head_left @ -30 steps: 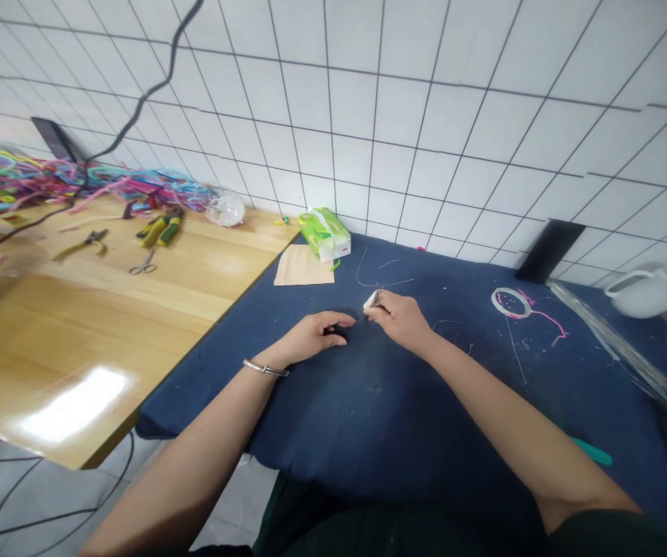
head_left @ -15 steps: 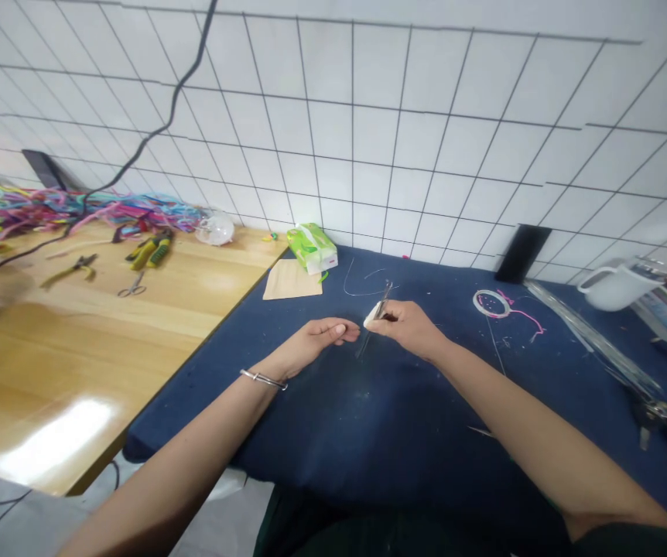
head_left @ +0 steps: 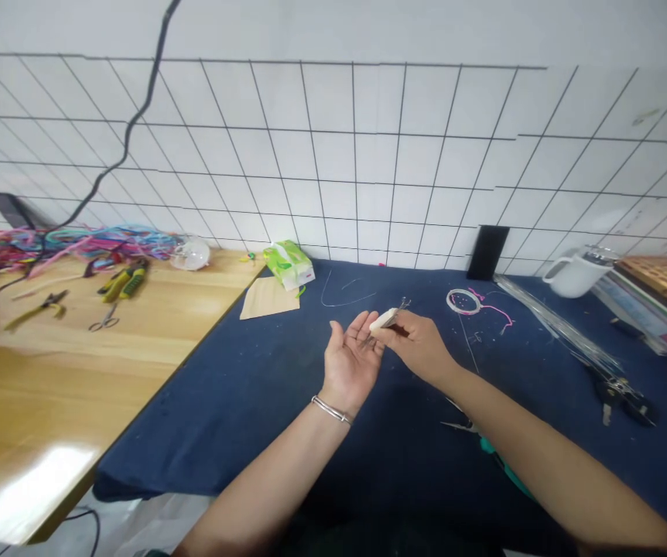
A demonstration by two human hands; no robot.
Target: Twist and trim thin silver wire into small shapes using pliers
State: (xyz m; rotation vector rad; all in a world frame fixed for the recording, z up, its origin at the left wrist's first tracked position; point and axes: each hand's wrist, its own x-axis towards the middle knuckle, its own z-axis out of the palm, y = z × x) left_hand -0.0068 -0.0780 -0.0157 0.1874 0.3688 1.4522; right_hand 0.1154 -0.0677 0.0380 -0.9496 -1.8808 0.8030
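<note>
Currently pinching white piece w/ thin metallic bits in R hand, over open fingers of palm-up L hand; can't tell if touching. Might drop bits w/ loose pinch, or poke L palm.

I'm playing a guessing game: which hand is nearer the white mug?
Right. The right hand is left of the mug; the left hand is farther left.

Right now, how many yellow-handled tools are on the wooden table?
2: pliers at left and a thicker tool behind the scissors. Others may hide under the colourful pile.
</note>
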